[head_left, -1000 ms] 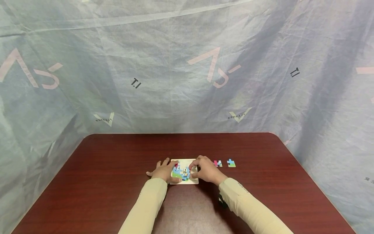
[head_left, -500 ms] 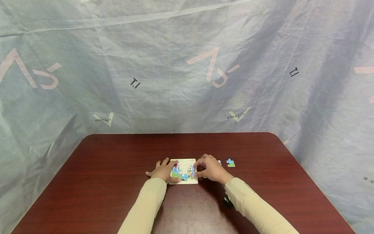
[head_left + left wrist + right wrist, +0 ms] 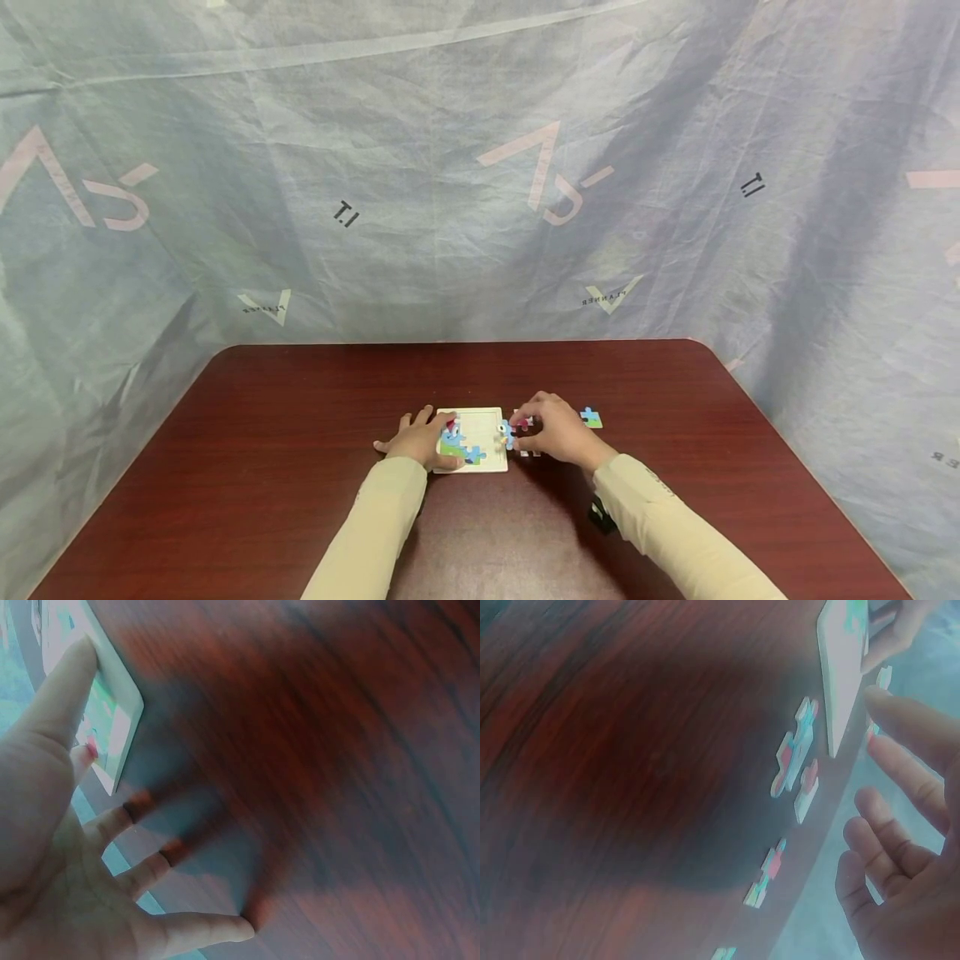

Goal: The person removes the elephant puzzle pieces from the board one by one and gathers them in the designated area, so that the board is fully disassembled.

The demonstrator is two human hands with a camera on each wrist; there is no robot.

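A pale, shallow puzzle tray lies on the table, with joined blue and green jigsaw pieces along its left side and bottom. My left hand is spread at its left side, thumb and index finger resting on it; the left wrist view shows the thumb across the tray's rim and the other fingers on the wood. Above the tray's right edge, my right hand pinches a blue jigsaw piece with an eye printed on it between thumb and index finger. Its other fingers curl loosely.
Loose jigsaw pieces lie on the wood beside the tray, partly under my right hand in the head view. Farther right is a blue and green piece. A grey fabric sheet hangs behind the table's far edge.
My right hand has lifted the blue jigsaw piece away from the joined ones and carried it right, to the tray's edge. The left hand has stayed in place.
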